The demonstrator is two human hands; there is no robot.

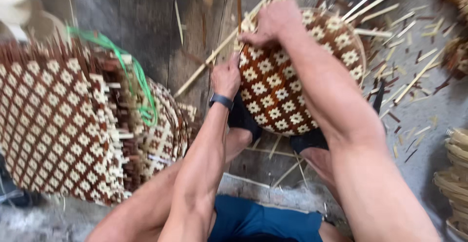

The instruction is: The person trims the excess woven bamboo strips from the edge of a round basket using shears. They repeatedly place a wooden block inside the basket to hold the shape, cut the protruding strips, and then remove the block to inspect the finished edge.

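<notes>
Both hands work the round woven tray propped on the floor between the feet: left hand pinches its edge, right hand clenches the rim, mid-edging; firm turning judged next.

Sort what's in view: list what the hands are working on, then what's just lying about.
In hand:
- round brown-and-cream woven bamboo tray
- left hand gripping its near edge
- right hand gripping its far rim

Lying about:
- stack of untrimmed brown-and-cream woven mats
- green plastic cord
- loose pale bamboo strips
- coiled bamboo rims
</notes>
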